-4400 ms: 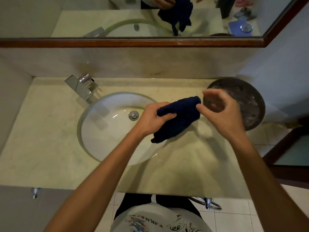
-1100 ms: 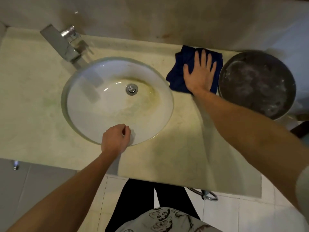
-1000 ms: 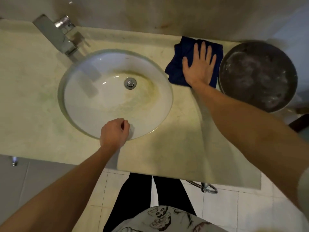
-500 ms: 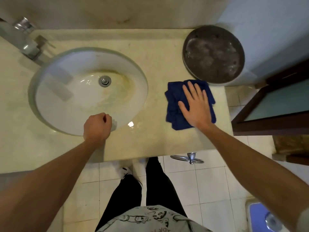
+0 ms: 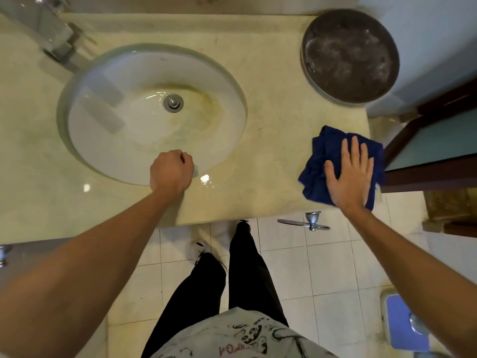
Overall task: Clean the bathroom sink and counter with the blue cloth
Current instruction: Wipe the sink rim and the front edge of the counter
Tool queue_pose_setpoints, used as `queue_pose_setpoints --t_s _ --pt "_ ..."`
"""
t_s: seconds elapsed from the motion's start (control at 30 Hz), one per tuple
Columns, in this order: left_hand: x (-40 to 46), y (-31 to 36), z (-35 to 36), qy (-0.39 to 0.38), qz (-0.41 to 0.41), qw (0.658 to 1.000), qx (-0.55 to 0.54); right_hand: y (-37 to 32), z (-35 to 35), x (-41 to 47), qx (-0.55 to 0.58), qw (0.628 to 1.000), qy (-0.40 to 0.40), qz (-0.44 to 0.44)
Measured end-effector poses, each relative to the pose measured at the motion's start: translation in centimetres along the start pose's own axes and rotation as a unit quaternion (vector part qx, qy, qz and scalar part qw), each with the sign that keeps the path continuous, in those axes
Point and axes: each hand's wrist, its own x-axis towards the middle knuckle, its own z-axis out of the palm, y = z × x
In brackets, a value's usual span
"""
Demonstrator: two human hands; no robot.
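Note:
The blue cloth (image 5: 317, 161) lies crumpled at the front right corner of the pale marble counter (image 5: 273, 135). My right hand (image 5: 348, 177) presses flat on top of it, fingers spread and pointing away from me. My left hand (image 5: 171, 171) is a closed fist resting on the front rim of the white oval sink (image 5: 103, 140), with nothing in it. The sink bowl has yellowish stains around its metal drain (image 5: 173, 103).
A square chrome faucet (image 5: 51, 37) stands at the back left. A round dark metal basin (image 5: 348, 55) sits at the back right corner. A dark wooden door frame (image 5: 426, 174) is just right of the counter. A towel ring (image 5: 307, 222) hangs below the edge.
My right hand has slid the cloth from the back of the counter beside the basin to the front right corner. My left fist has stayed on the sink rim.

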Motion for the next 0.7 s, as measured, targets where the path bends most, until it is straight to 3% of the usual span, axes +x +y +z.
queue_pose_setpoints --t_s 0.17,0.4,0.6,0.7 --pt "-0.1 0.2 -0.1 -0.002 0.003 1.000 0.002 -7.6 0.9 -1.1 -0.018 0.999 0.003 -0.038" --pt "0.3 -0.1 0.0 0.000 0.005 1.000 0.003 -16.6 1.6 7.2 0.001 0.996 -0.005 -0.089" --pt "0.4 -0.2 0.0 0.002 -0.005 1.000 -0.008 -15.8 1.9 4.0 -0.003 0.993 -0.002 -0.122" --pt "0.5 -0.7 -0.2 -0.014 -0.031 0.994 -0.104 -15.8 2.1 -1.1 -0.010 0.992 -0.012 -0.128"
